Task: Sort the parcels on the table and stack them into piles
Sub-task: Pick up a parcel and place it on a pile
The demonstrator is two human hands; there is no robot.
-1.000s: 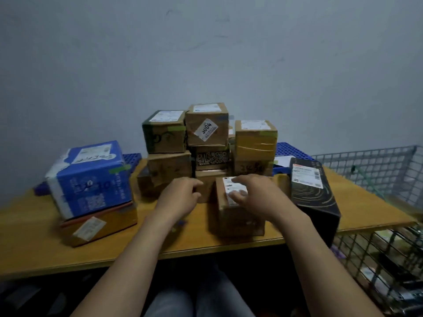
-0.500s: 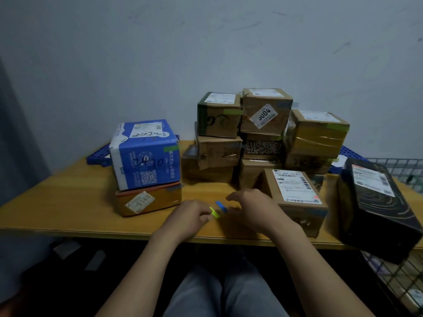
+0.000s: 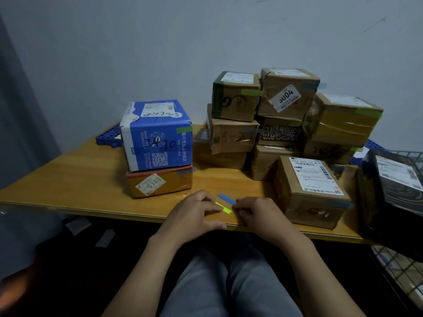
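Brown cardboard parcels (image 3: 233,136) piled, white-labelled brown box (image 3: 306,195) loose in front, so partway. Left hand (image 3: 196,212) pinches yellow-green tape strip (image 3: 226,210); right hand (image 3: 257,212) curled at blue tape strip (image 3: 225,198) - grip unclear.

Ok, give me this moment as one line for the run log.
left hand: holds yellow-green strip | right hand: fingertips at blue strip, grip unclear | labelled brown box: on table beside right hand, untouched

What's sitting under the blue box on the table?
A flatter orange-brown parcel with a 9140 sticker, resting on the table. The blue box hides its top face.
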